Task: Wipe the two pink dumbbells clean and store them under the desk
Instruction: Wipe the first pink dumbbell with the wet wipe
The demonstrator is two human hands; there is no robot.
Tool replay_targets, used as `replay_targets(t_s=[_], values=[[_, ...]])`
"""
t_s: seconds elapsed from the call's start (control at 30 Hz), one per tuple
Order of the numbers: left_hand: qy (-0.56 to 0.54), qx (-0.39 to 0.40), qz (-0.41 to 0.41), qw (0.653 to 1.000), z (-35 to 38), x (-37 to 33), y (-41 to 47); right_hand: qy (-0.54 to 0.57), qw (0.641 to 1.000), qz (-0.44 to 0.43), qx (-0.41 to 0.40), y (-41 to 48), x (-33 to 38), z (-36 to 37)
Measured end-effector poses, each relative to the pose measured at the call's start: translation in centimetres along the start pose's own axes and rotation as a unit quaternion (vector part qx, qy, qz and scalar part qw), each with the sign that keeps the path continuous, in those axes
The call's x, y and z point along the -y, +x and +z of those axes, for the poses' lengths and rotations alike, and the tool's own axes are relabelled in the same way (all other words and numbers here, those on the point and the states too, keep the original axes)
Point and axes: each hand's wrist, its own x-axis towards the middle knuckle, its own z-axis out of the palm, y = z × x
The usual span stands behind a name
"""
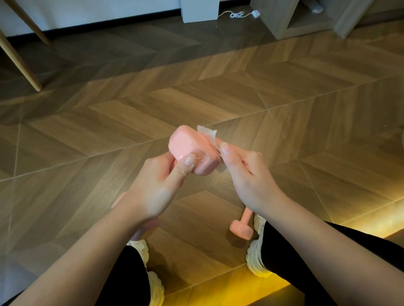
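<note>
Closest to me, the second dumbbell (pixel 241 227) lies on the floor (pixel 103 115) between the feet, touching or just beside the right shoe (pixel 256 251). I judge a shuffled foot could kick it away or trip on it. Above it, the left hand (pixel 156 188) is wrapped round the handle of the first dumbbell (pixel 191 151), thumb pressed on the upturned head, while the right hand (pixel 247 174) pinches a small tissue (pixel 207 132) against the head's far side. The tissue looks thin and crumpled, so I expect hard rubbing could tear it or pull it from the pinch, and a slack left grip would drop the weight toward the feet. Both wrists angle inward, hands close together around the head. Further off at the left stand slanted wooden legs (pixel 14 51), probably the desk, well apart from both dumbbells.
</note>
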Motion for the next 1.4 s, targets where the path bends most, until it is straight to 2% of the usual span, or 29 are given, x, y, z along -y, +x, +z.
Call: replay_targets(t_s=[0.17,0.27,0.57,0.67,0.8,0.93,1.07,1.2,1.33,1.4], values=[[0.038,0.006,0.004,0.999,-0.1,0.0,0.2,0.017,0.999,-0.033,0.023,-0.5,-0.3,0.2],[0.078,0.025,0.011,0.997,-0.1,-0.1,0.3,0.032,0.999,-0.003,0.023,-0.1,-0.4,0.2],[0.11,0.036,-0.015,0.993,0.1,0.6,0.7,0.019,0.999,-0.008,0.026,-0.3,-0.5,0.5],[0.116,0.036,-0.022,0.992,0.2,0.6,1.0,0.021,0.999,-0.038,0.019,-0.5,-0.6,0.7],[0.149,0.063,-0.005,0.987,0.6,0.8,1.2,0.034,0.999,0.024,0.016,-0.1,-0.8,0.4],[0.182,0.062,-0.005,0.981,0.6,1.2,1.5,0.029,0.999,-0.005,0.016,-0.4,-0.8,0.5],[0.201,0.078,0.011,0.976,0.7,1.5,1.4,0.029,0.998,0.051,0.015,0.3,-1.1,0.4],[0.232,0.081,0.007,0.969,0.7,1.5,1.4,0.006,1.0,0.003,0.021,-0.2,-1.2,0.7],[0.212,0.086,0.016,0.973,0.6,1.3,1.3,0.005,0.996,0.085,0.003,1.1,-0.8,0.4],[0.193,0.079,0.019,0.978,0.5,1.1,1.2,0.01,0.996,0.091,-0.01,1.2,-1.1,0.4]])
